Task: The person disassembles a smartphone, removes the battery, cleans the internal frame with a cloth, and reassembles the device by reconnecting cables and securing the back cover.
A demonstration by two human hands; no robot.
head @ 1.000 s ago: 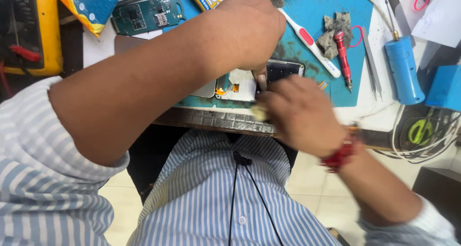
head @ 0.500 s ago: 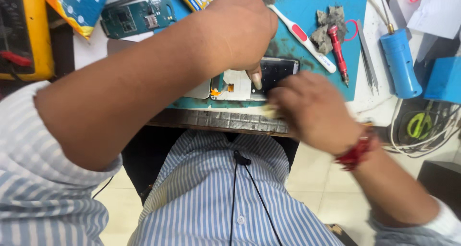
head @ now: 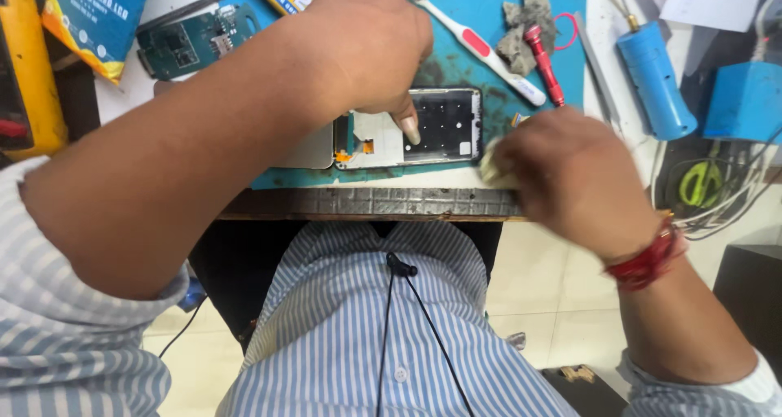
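Observation:
An opened phone frame point(head: 444, 125) lies on a blue work mat point(head: 489, 26) at the bench's front edge. My left hand point(head: 366, 46) presses down on it, thumb on the white inner plate beside the dark panel. My right hand point(head: 570, 173) sits just right of the frame, fingers closed on a small pale wad point(head: 491, 166), maybe cloth or cotton, at the mat's edge. A red thread band circles my right wrist.
On the mat lie a white-and-red toothbrush point(head: 476, 42), a red screwdriver point(head: 544, 63) and grey rags point(head: 521, 30). A green circuit board point(head: 191, 41) sits at the left. A blue cylindrical tool point(head: 654, 79), a blue box point(head: 745, 99) and cables stand at the right.
My right hand has slid rightward off the phone frame with the pale wad, uncovering the dark panel. My left hand stays pressed on the frame.

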